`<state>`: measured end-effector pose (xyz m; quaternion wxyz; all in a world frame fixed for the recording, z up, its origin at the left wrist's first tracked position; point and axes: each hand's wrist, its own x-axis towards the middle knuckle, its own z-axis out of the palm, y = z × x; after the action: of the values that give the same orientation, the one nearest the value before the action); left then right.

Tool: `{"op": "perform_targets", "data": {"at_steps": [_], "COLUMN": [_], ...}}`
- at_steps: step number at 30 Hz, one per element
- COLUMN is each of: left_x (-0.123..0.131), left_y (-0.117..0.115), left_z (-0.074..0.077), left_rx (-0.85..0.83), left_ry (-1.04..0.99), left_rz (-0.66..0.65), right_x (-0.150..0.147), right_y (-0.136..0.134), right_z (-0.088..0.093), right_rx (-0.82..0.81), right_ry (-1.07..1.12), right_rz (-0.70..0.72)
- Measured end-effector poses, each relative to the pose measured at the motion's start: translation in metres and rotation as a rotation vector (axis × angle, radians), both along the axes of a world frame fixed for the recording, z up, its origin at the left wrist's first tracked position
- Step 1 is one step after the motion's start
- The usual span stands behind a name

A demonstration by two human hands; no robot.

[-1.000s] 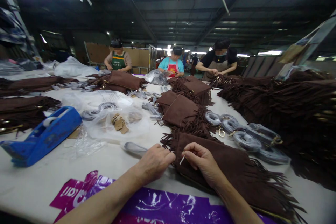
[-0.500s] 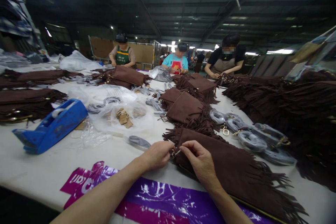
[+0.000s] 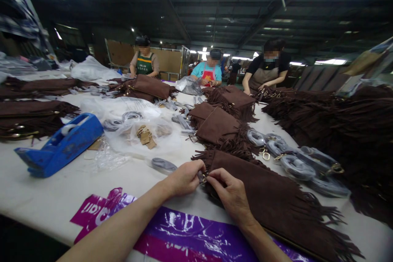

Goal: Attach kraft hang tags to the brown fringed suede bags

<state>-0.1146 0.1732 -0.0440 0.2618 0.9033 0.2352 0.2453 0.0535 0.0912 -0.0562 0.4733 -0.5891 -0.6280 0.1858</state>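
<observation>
A dark brown fringed bag (image 3: 258, 188) lies flat before me, partly on a purple plastic bag (image 3: 196, 233) with white lettering. At its near left corner, my left hand (image 3: 186, 179) is closed in a pinch around the small metal fitting (image 3: 202, 177). My right hand (image 3: 230, 192) meets it from the other side, thumb and forefinger pressed together right at the fitting. Whatever sits between the right fingertips is too small to make out. Just left of the hands lies a grey wrapped strap (image 3: 164, 165).
A blue tape dispenser (image 3: 64, 143) stands at the left. Tan paper tags (image 3: 147, 137) lie on clear plastic. Coiled wrapped straps (image 3: 296, 167) and a tall heap of brown fringed bags (image 3: 344, 131) are on the right. Three co-workers stand across the table (image 3: 116, 186).
My right fingertips have dropped slightly and come in against the fitting, which shows more clearly. The left hand has shifted up a little. At the far right, a co-worker's hands have moved apart.
</observation>
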Motion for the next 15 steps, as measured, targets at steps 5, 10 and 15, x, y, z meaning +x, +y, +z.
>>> {"op": "perform_targets", "data": {"at_steps": [5, 10, 15], "left_x": [-0.002, 0.0, -0.01], "left_y": [0.004, 0.007, 0.002], "left_z": [-0.001, -0.002, 0.02], "left_rx": [0.088, 0.17, 0.289], "left_ry": [-0.072, -0.057, 0.011], "left_rz": [-0.04, -0.056, 0.088], "right_x": [0.0, -0.002, 0.0], "right_y": [0.002, 0.007, 0.012], "right_z": [-0.001, 0.003, 0.001], "right_rx": [-0.024, -0.107, -0.166], "right_ry": [-0.121, -0.229, -0.077], "right_rz": [0.062, 0.062, 0.054]}}
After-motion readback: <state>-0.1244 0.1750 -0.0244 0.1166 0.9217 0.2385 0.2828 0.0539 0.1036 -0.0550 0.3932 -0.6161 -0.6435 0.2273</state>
